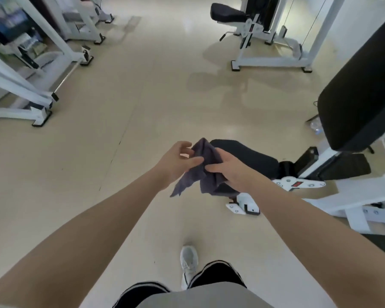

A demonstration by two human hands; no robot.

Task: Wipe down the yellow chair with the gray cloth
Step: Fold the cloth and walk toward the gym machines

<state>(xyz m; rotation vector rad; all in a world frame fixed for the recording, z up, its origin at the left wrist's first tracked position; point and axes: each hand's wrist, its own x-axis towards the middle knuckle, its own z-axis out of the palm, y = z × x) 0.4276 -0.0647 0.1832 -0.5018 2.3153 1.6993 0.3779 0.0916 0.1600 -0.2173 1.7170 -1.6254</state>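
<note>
At the 6 o'clock edge of the view a person's legs in dark trousers and one pale shoe point(188, 266) stand on the beige floor point(93, 165), and both bare forearms reach forward to the centre. There the gray cloth point(206, 168) hangs in the air between the two hands, bunched, with one corner dropping toward 7 o'clock. The left hand point(176, 162) pinches an edge of it with the thumb, while its other fingers are spread loosely; the right hand point(232, 172) has its fingers curled around the other part. No yellow chair shows anywhere in the picture, so I judge that wiping is not yet begun and the step in hand is to arrange the cloth. To do this well, it seems better to fold it into a flat pad that fills one palm, with no loose corner. Just behind the hands, toward 2 o'clock, is a black padded seat point(253, 156) on a white machine frame point(353, 196), with a large black back pad point(365, 85) at 3 o'clock; its foot near the shoe could catch a step. Farther, more white gym machines point(273, 41) stand at 1 and at 10 o'clock, leaving an open lane of floor toward 12.
</note>
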